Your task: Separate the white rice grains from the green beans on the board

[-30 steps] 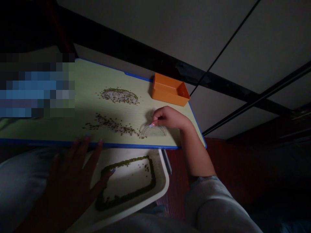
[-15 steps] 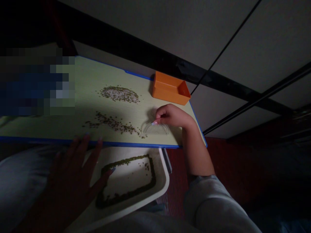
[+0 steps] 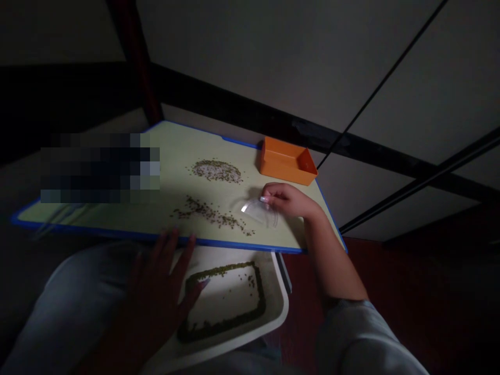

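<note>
My right hand (image 3: 287,200) pinches a clear plastic protractor (image 3: 260,212) by its curved edge, tilted over the right part of the pale board (image 3: 219,143). Just left of the protractor lies a loose strip of small brown-green grains (image 3: 211,212), and beyond it a denser oval heap of grains (image 3: 216,171). My left hand (image 3: 160,291) is open, its fingers spread by the board's near edge, holding nothing. Its thumb reaches over a white basin (image 3: 281,307) below the board. Greenish grains line the bottom edges of the basin, with a few scattered inside.
An orange open box (image 3: 289,169) stands at the board's far right corner. Light cabinet panels (image 3: 258,67) rise behind the board. A blurred-out patch (image 3: 97,174) covers something on the board's left. Dark red floor (image 3: 371,281) shows at the right.
The protractor, earlier nearly flat on the board, is now tilted up in my right hand. The whole view has shifted, so the board and basin appear farther right and lower.
</note>
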{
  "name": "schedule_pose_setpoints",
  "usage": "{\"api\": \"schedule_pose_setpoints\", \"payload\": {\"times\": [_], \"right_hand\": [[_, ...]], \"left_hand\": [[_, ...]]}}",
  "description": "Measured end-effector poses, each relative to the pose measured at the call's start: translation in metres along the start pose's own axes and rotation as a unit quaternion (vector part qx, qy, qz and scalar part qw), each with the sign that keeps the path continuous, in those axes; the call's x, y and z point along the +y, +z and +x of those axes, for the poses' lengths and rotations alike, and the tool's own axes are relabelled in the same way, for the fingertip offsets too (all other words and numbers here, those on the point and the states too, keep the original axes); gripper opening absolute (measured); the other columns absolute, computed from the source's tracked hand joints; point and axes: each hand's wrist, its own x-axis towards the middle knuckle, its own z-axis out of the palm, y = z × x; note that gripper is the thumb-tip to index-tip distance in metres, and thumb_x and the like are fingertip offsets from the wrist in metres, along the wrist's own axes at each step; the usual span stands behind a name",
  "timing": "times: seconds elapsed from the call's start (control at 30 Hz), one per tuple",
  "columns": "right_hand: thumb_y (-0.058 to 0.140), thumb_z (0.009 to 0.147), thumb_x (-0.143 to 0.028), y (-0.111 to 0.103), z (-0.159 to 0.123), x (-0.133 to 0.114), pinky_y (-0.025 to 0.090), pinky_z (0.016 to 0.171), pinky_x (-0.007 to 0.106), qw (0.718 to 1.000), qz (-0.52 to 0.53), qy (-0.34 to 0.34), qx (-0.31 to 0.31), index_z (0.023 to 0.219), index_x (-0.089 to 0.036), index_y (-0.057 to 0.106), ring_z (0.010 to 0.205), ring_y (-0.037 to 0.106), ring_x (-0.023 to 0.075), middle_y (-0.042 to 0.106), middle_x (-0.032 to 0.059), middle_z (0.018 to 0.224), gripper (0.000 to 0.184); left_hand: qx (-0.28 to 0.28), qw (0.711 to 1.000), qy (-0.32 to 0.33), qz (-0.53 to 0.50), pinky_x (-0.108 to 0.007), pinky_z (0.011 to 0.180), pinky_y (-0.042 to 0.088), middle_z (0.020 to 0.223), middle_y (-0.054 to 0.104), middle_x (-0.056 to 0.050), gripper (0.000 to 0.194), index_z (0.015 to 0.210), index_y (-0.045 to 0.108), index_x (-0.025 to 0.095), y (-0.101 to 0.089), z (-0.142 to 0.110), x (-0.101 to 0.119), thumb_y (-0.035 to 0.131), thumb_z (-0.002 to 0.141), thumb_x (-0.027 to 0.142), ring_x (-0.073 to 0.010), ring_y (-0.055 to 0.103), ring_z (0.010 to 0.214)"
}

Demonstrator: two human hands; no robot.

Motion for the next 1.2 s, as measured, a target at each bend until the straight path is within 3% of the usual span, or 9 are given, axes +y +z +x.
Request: {"api": "schedule_pose_setpoints", "payload": {"times": [0.13,0.2,0.37,0.57,0.7,0.87,1.0,1.1,1.2], "right_hand": [[0.040,0.095,-0.025,0.010,0.021,-0.016,0.043,0.080,0.030,0.994,-0.052,-0.095,0.012,0.072,-0.015,0.054,0.081,0.053,0.0145,0.058,0.0062,0.080,0.028],[0.043,0.094,-0.021,0.018,0.037,-0.029,0.040,0.096,0.036,0.989,-0.080,-0.126,-0.019,0.077,-0.015,0.058,0.104,0.053,0.0171,0.064,0.0114,0.103,0.023],[0.048,0.092,-0.018,0.048,0.098,-0.057,0.029,0.110,0.040,0.968,-0.119,-0.189,-0.113,0.078,-0.015,0.064,0.129,0.043,0.0172,0.052,0.0107,0.138,0.022],[0.052,0.089,-0.014,0.083,0.180,-0.070,0.023,0.115,0.035,0.968,-0.115,-0.185,-0.122,0.083,-0.016,0.070,0.135,0.038,0.0168,0.045,0.0059,0.146,0.019],[0.054,0.087,-0.011,0.095,0.206,-0.077,0.024,0.115,0.036,0.970,-0.113,-0.159,-0.144,0.079,-0.017,0.070,0.136,0.038,0.0179,0.051,0.0045,0.140,0.019],[0.050,0.090,-0.013,0.081,0.195,-0.082,0.025,0.114,0.035,0.975,-0.088,-0.173,-0.110,0.068,-0.014,0.063,0.135,0.037,0.0169,0.052,0.0090,0.140,0.026],[0.046,0.093,-0.015,0.050,0.157,-0.072,0.036,0.102,0.032,0.977,-0.024,-0.184,-0.104,0.067,-0.014,0.055,0.112,0.051,0.0137,0.063,0.0102,0.116,0.027],[0.043,0.095,-0.025,0.027,0.117,-0.052,0.043,0.076,0.027,0.988,-0.001,-0.105,-0.116,0.068,-0.015,0.049,0.075,0.051,0.0115,0.060,0.0023,0.078,0.029],[0.042,0.094,-0.036,0.007,0.072,-0.028,0.037,0.065,0.024,0.994,0.001,-0.029,-0.104,0.073,-0.014,0.051,0.064,0.043,0.0104,0.048,-0.0019,0.066,0.031]], "left_hand": [[0.016,1.000,-0.001,0.013,-0.060,0.107,0.033,0.154,0.027,-0.017,0.074,0.145,0.017,0.025,0.002,-0.003,-0.002,0.044,0.080,0.049,-0.0338,0.024,0.143],[0.013,1.000,0.001,0.020,-0.058,0.106,0.034,0.154,0.028,-0.016,0.074,0.144,0.019,0.026,0.001,-0.002,-0.002,0.046,0.079,0.048,-0.0331,0.026,0.142],[0.016,1.000,0.003,0.020,-0.057,0.105,0.035,0.154,0.028,-0.016,0.073,0.144,0.019,0.025,-0.003,-0.002,-0.002,0.046,0.080,0.048,-0.0332,0.029,0.141],[0.018,1.000,0.007,0.023,-0.057,0.104,0.037,0.153,0.031,-0.015,0.070,0.144,0.017,0.025,-0.003,-0.003,-0.004,0.044,0.082,0.044,-0.0320,0.028,0.142],[0.024,0.999,0.010,0.032,-0.055,0.102,0.039,0.151,0.034,-0.016,0.071,0.144,0.017,0.025,-0.003,-0.002,-0.005,0.044,0.082,0.043,-0.0321,0.031,0.140],[0.030,0.999,0.013,0.032,-0.056,0.102,0.039,0.152,0.034,-0.015,0.070,0.144,0.016,0.026,-0.002,-0.002,-0.005,0.044,0.082,0.041,-0.0318,0.032,0.140],[0.035,0.999,0.013,0.023,-0.056,0.102,0.039,0.152,0.033,-0.014,0.068,0.144,0.017,0.026,0.001,-0.002,-0.007,0.042,0.083,0.041,-0.0311,0.031,0.141],[0.043,0.999,0.015,0.026,-0.056,0.101,0.040,0.152,0.033,-0.014,0.067,0.144,0.021,0.025,0.003,-0.001,-0.007,0.042,0.082,0.041,-0.0320,0.031,0.141],[0.053,0.998,0.020,0.022,-0.060,0.100,0.038,0.152,0.034,-0.015,0.067,0.143,0.023,0.024,0.005,0.000,-0.006,0.042,0.082,0.043,-0.0342,0.032,0.139]]}}
